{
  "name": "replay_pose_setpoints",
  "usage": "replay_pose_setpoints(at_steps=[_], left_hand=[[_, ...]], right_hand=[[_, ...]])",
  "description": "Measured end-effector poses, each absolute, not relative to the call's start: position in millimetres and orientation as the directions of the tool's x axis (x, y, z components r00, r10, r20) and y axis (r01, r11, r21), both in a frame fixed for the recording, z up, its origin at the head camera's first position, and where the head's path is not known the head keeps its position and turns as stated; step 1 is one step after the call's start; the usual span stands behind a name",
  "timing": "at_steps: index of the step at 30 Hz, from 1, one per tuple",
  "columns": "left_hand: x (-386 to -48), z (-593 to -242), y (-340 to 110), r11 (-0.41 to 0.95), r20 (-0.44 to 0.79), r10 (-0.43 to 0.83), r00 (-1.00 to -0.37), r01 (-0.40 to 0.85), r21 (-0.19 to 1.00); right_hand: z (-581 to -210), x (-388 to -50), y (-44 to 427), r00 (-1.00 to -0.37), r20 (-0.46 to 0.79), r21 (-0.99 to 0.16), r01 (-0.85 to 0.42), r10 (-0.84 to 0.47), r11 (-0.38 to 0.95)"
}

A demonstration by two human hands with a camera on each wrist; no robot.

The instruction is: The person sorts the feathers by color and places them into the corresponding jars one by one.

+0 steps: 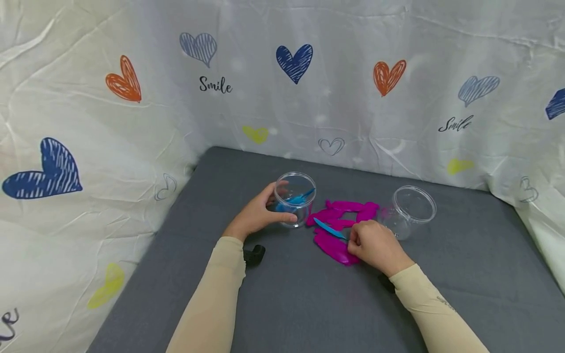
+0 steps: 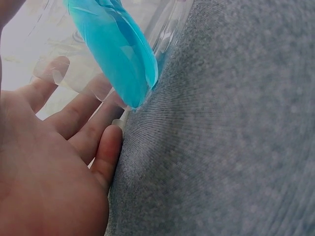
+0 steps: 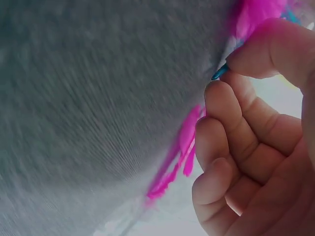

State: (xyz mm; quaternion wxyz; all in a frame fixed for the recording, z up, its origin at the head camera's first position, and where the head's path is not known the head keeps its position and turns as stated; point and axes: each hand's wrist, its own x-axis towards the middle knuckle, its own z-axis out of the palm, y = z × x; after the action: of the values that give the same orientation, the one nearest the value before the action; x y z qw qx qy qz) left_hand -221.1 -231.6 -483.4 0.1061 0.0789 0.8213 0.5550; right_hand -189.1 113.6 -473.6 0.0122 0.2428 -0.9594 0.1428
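My left hand [image 1: 260, 213] curls its fingers and thumb round a clear cup [image 1: 295, 198] standing on the table. Inside the cup lie blue feathers [image 1: 295, 200], close up in the left wrist view as a blue feather [image 2: 115, 54]. With thumb and forefinger my right hand [image 1: 378, 247] pinches the end of a blue feather [image 1: 328, 228], held over a group of magenta feathers [image 1: 337, 247]. In the right wrist view the blue quill tip [image 3: 220, 72] pokes out between thumb and forefinger of the right hand [image 3: 256, 123].
A second clear cup [image 1: 414, 206] stands just beyond my right hand, with a little pink showing at its left side. Grey cloth covers the table [image 1: 309, 304]. Behind it hangs a white curtain [image 1: 335, 29] printed with hearts.
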Motion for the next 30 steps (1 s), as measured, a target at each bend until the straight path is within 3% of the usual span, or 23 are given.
replay_pose_setpoints(at_steps=[8,30], left_hand=[[-221.3,-483.8,-232.4,0.386,-0.086,0.24,-0.967,0.014,0.922],[-220.3,-482.6,-231.9,0.377,-0.097,0.248,-0.964,0.004,0.926]], right_hand=[[-458.1,-191.4,115.5,-0.866,0.178,-0.225,-0.499,-0.468,0.837],[-440.4,-194.3,120.5,-0.845,0.257,-0.191,-0.519,-0.468,0.833]])
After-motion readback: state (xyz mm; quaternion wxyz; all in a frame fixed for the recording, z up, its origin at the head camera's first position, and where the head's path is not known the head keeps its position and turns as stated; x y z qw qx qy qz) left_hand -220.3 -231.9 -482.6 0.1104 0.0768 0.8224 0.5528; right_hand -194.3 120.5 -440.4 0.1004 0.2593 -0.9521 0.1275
